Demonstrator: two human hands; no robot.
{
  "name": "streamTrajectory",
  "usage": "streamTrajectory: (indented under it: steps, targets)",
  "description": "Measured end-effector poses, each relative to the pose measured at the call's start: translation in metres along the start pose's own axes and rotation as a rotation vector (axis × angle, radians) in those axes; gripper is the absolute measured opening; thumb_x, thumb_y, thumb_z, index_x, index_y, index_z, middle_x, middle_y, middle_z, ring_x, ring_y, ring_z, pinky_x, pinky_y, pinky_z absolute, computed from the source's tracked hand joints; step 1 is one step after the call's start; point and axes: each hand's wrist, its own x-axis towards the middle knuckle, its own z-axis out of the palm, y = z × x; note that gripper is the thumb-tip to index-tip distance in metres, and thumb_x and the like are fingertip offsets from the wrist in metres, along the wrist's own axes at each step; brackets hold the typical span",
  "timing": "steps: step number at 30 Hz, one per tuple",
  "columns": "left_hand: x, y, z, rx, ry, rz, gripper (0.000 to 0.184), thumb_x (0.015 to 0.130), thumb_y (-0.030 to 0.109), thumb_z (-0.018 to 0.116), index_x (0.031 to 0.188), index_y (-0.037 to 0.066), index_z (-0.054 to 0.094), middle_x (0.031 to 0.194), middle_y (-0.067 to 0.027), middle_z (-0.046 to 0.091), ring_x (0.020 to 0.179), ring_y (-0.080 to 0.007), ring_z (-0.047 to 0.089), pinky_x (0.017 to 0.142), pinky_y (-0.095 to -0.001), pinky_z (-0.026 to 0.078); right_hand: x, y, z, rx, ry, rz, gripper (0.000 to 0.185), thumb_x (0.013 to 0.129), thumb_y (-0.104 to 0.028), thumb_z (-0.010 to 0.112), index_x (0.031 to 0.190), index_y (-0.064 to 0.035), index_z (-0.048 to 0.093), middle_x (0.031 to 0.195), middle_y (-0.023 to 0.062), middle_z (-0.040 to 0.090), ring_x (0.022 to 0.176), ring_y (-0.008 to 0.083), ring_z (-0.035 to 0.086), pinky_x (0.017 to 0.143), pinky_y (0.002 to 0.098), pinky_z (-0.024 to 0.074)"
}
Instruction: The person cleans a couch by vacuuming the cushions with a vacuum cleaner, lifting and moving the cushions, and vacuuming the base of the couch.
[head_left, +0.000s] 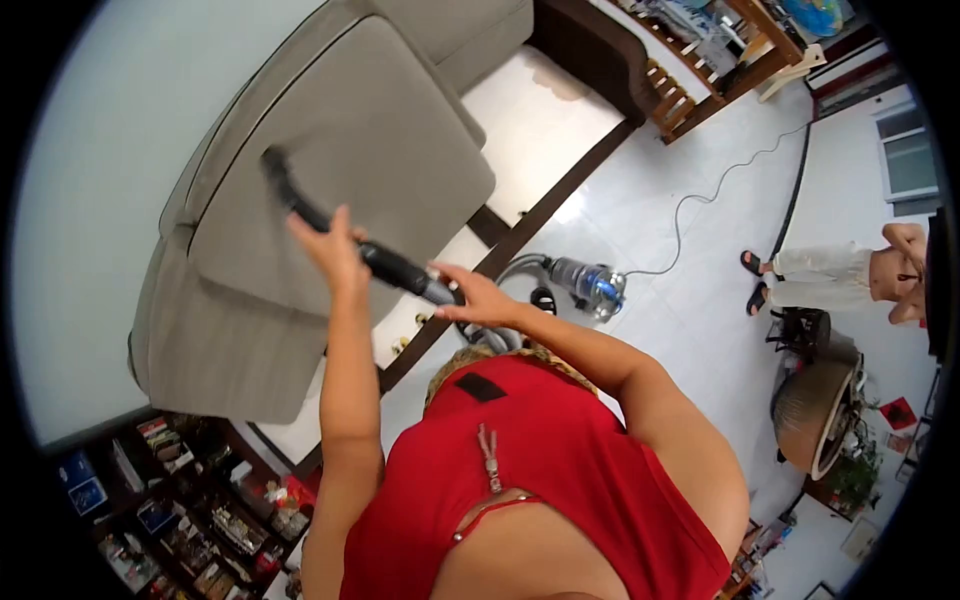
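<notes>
My left hand (335, 250) is wrapped round the black tube of a vacuum cleaner wand (395, 268). Further back, my right hand (480, 297) grips the wand's grey handle end. The dark nozzle (273, 160), slightly blurred, is over the grey sofa cushion (350, 120), near its back edge; contact with the fabric is hard to tell. A grey hose runs from beside my right hand to the clear and blue vacuum canister (590, 287) on the floor.
A cord (680, 215) trails from the canister across the tiled floor (700, 320). At right stands another person (830, 275) near a large brown pot (810, 410). Full shelves (190, 510) are at lower left, a wooden rack (735, 75) at upper right.
</notes>
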Motion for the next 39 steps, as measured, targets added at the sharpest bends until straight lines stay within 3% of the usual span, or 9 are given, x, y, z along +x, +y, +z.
streamTrajectory:
  steps: [2,7,12,14,15,19,22,26,39]
  targets:
    - [-0.016,-0.001,0.025,-0.019,-0.129,-0.047,0.092,0.089,0.005,0.067,0.158,0.013,0.007,0.090,-0.0103,0.058,0.053,-0.0151,0.053,0.048,-0.0313,0.047,0.008,-0.028,0.013,0.009,0.202,-0.038,0.085,0.084,-0.043,0.074,0.150,-0.0071,0.034,0.144,0.0255,0.047,0.127,0.0412,0.053,0.107,0.0410,0.0422]
    - [-0.049,0.012,0.037,-0.077,-0.368,-0.045,0.085,0.094,0.011,0.067,0.157,0.011,0.009,0.087,-0.0072,0.054,0.060,-0.0137,0.055,0.053,-0.0295,0.049,0.021,-0.068,0.034,-0.117,0.581,-0.077,0.088,0.070,-0.017,0.078,0.147,-0.0073,0.036,0.132,0.0214,0.058,0.114,0.0389,0.062,0.092,0.0417,0.0522]
    - [-0.065,-0.012,-0.029,-0.220,-0.634,-0.096,0.079,0.103,0.063,0.029,0.157,0.007,0.023,0.121,-0.0043,0.055,0.120,-0.0199,0.049,0.112,-0.0353,0.029,0.032,-0.111,0.032,0.209,0.689,-0.172,0.077,0.072,-0.022,0.077,0.138,0.0010,0.044,0.112,0.0211,0.066,0.099,0.0292,0.068,0.086,0.0376,0.0520]
    - [-0.089,-0.051,-0.061,-0.208,-0.688,-0.084,0.078,0.101,0.065,0.032,0.152,0.006,0.034,0.145,-0.0050,0.048,0.135,-0.0191,0.043,0.116,-0.0361,0.029,0.047,-0.129,0.029,0.277,0.725,-0.182,0.073,0.072,-0.021,0.076,0.135,0.0021,0.047,0.107,0.0165,0.066,0.094,0.0250,0.066,0.085,0.0350,0.0511]
    - [-0.082,-0.112,-0.086,-0.248,-0.654,-0.349,0.080,0.098,0.068,0.036,0.148,0.006,0.040,0.142,-0.0043,0.049,0.131,-0.0195,0.047,0.113,-0.0372,0.034,0.053,-0.139,0.030,0.262,0.785,-0.203,0.070,0.072,-0.021,0.077,0.132,0.0017,0.049,0.103,0.0132,0.065,0.091,0.0228,0.064,0.084,0.0344,0.0511]
    - [-0.150,-0.120,-0.138,-0.070,-0.666,-0.390,0.095,0.093,0.079,0.026,0.147,0.002,0.041,0.096,-0.0056,0.068,0.090,-0.0161,0.059,0.086,-0.0310,0.042,0.103,-0.146,0.045,0.320,0.876,-0.273,0.079,0.067,-0.026,0.079,0.134,0.0014,0.049,0.106,0.0165,0.065,0.093,0.0258,0.064,0.085,0.0361,0.0506]
    - [-0.153,-0.126,-0.181,-0.006,-0.627,-0.282,0.089,0.095,0.072,0.039,0.145,-0.001,0.041,0.089,-0.0048,0.064,0.086,-0.0150,0.060,0.079,-0.0309,0.046,0.113,-0.150,0.059,0.386,0.713,-0.148,0.079,0.065,-0.026,0.076,0.137,-0.0055,0.049,0.106,0.0176,0.067,0.096,0.0308,0.067,0.086,0.0377,0.0514]
    - [-0.156,-0.137,-0.236,0.241,-0.580,-0.275,0.054,0.100,0.058,0.048,0.094,0.005,0.056,0.081,-0.0059,0.063,0.075,-0.0155,0.061,0.072,-0.0301,0.049,0.128,-0.106,0.119,0.395,0.684,-0.086,0.079,0.063,-0.025,0.075,0.136,-0.0114,0.050,0.104,0.0164,0.067,0.093,0.0314,0.067,0.083,0.0387,0.0521]
    - [-0.166,-0.212,-0.463,0.704,-0.909,-0.450,0.041,0.097,0.038,0.063,0.113,0.001,0.056,0.097,-0.0064,0.065,0.094,-0.0173,0.059,0.087,-0.0348,0.046,0.035,-0.040,0.324,0.571,0.849,0.240,0.070,0.074,-0.030,0.079,0.135,-0.0076,0.052,0.111,0.0146,0.068,0.102,0.0257,0.066,0.091,0.0356,0.0493]
